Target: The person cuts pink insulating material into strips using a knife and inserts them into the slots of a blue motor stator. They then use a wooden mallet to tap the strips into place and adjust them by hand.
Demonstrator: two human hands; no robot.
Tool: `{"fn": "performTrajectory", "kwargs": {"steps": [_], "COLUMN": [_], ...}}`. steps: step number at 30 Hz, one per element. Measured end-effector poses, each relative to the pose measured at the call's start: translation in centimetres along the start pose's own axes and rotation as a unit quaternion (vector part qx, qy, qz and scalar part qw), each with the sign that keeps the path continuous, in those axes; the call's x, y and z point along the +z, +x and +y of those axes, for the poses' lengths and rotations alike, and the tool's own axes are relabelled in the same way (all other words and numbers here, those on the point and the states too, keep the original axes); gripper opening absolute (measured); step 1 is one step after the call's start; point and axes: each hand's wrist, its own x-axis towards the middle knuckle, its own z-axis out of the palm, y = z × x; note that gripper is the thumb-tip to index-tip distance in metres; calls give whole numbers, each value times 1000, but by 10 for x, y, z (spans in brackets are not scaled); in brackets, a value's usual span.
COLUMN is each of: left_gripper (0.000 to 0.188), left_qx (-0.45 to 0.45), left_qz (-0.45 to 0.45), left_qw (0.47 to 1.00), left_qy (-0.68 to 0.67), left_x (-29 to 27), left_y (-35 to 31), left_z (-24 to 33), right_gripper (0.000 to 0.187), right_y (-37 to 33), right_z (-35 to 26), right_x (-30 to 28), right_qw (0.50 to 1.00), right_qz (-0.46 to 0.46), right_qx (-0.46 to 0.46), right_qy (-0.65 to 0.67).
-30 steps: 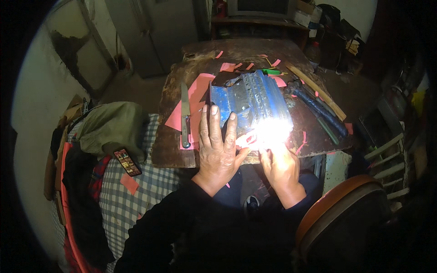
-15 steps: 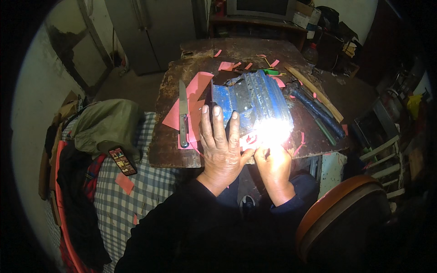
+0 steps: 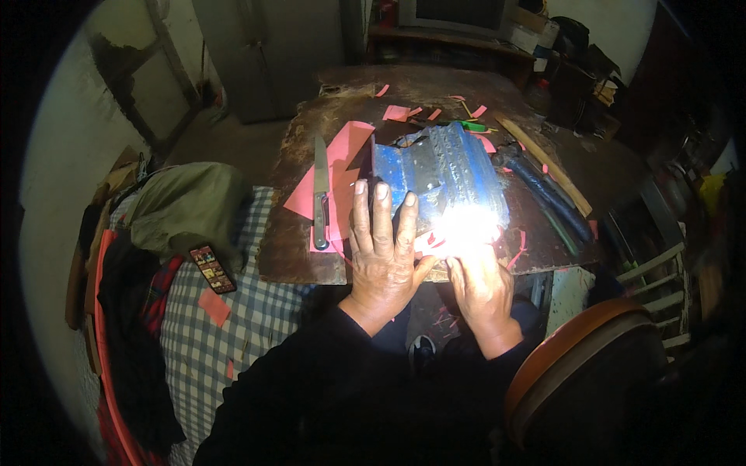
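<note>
A worn blue-and-grey ridged metal piece (image 3: 431, 167) lies on the dark wooden table. Spread over its near left side, my left hand (image 3: 385, 252) has its fingers stretched out and its thumb reaching toward my right hand. My right hand (image 3: 482, 287) is at the near end of the metal piece with its fingers drawn together. Strong glare washes out those fingertips, and what they hold is hidden. Small pink-and-white scraps (image 3: 430, 241) show between the two hands. Left of my left hand, a knife (image 3: 321, 194) with a dark handle rests partly on a pink sheet (image 3: 346, 151).
Right of the metal piece lie a wooden stick (image 3: 548, 167) and a dark hammer-like tool (image 3: 544, 198). Pink cuttings (image 3: 396, 113) and a green item (image 3: 470, 126) are at the far side. A phone (image 3: 211, 269) sits on checked cloth (image 3: 206, 365) at left.
The whole view has shifted slightly, so the table things appear further right. My right hand has moved a little to the right; my left hand stays spread beside the metal piece.
</note>
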Motion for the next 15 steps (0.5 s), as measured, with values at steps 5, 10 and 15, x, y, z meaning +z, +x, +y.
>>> {"fn": "performTrajectory", "kwargs": {"steps": [5,10,15], "left_gripper": [133,111,106], "left_qx": [4,-4,7], "left_qz": [-11,-5,-23], "left_qw": [1000,1000,1000], "left_qy": [-13,-5,-4], "left_x": [-5,-10,-16], "left_y": [1,2,8], "left_z": [-1,3,4], "right_gripper": [17,17,16], "right_y": [7,6,2], "right_z": [17,19,9], "right_x": [4,21,31], "right_qw": [991,989,996], "right_qz": [-83,-95,-55], "right_qx": [-102,-109,-69], "right_qy": [23,23,21]}}
